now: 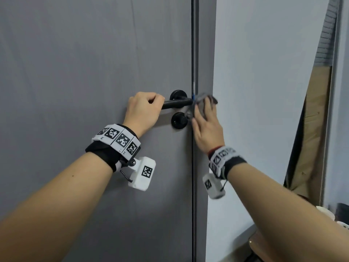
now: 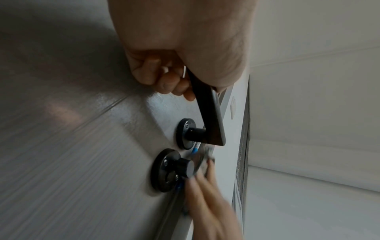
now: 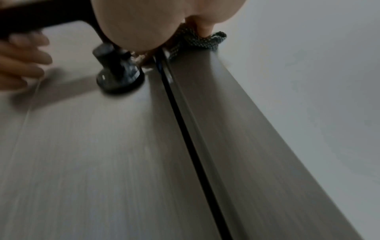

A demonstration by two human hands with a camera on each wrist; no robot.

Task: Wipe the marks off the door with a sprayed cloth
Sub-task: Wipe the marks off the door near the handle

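The grey door has a black lever handle and a round lock knob below it. My left hand grips the free end of the handle; the left wrist view shows its fingers curled round the handle. My right hand lies flat on a grey patterned cloth and presses it against the door edge and frame beside the handle. Blue marks show along the door edge just above the cloth. From the right wrist, the cloth bunches under a fingertip next to the knob.
A grey door frame runs beside the door, with a pale wall to its right. A brown board leans in the corner at far right. Small objects and a brown surface sit low at the right.
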